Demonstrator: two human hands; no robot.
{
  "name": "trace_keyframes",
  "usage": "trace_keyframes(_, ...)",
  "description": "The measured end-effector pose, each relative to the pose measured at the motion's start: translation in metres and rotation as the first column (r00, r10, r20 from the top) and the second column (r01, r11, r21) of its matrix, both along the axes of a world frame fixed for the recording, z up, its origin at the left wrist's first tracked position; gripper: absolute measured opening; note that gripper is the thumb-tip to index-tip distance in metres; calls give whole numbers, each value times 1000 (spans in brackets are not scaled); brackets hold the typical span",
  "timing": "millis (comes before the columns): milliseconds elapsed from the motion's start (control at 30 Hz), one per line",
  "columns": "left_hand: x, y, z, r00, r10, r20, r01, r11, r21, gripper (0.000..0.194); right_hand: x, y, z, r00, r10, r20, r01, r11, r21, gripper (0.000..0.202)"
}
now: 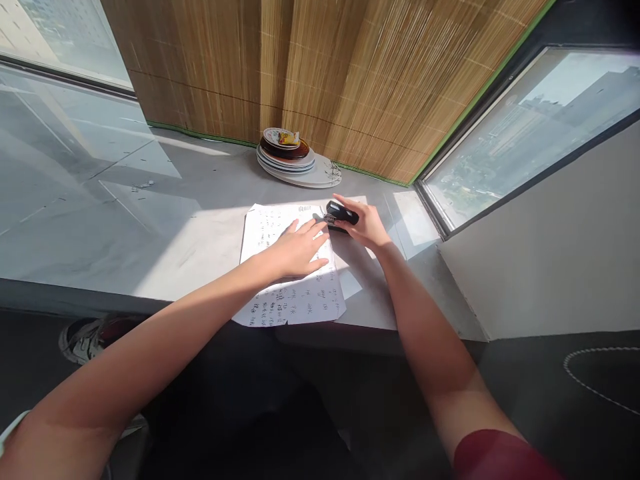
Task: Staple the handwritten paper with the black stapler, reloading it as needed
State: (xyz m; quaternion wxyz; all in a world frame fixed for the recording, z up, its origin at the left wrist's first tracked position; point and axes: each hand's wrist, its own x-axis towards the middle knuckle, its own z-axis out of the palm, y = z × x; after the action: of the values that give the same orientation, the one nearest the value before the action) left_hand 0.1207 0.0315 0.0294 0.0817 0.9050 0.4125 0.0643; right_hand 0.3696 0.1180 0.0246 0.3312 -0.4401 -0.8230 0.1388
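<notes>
Nearest to me are my bare left arm [135,367] and maroon right sleeve [500,457], with the handwritten paper [290,300] ahead of them. At the paper's right edge, toward its far corner, my right hand [371,225] is wrapped around a black stapler [344,212], whose long axis runs crosswise to that edge, nose facing left onto the paper. Whether the paper sits between its jaws, I cannot tell. My left hand [300,252] lies flat on the paper, fingers fanned, holding nothing, its tips just beside the stapler's nose. Beyond the paper sit stacked plates [293,164]
</notes>
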Motion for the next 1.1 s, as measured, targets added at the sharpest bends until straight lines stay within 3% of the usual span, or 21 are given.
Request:
trace_keyframes(67,1,-1,-1,998,32,-44,-33,999,-19,76,-6,2,-3,1000,8,0,-8,1000,8,53)
trace_keyframes(233,2,-7,3,996,-66,-53,62,995,-82,74,-16,9,-10,999,-42,13,41,998,44,49)
trace_keyframes(400,1,-7,1,1000,-26,-9,26,996,-83,75,-17,11,-11,991,-122,63,116,989,88,49)
trace_keyframes(867,0,-3,-4,999,-7,54,13,994,-112,75,-20,14,-14,963,-142,229,114,985,132,48)
trace_keyframes(1100,0,0,-5,999,-43,11,43,996,-76,71,-24,9,-10,949,-167,266,132,981,145,49)
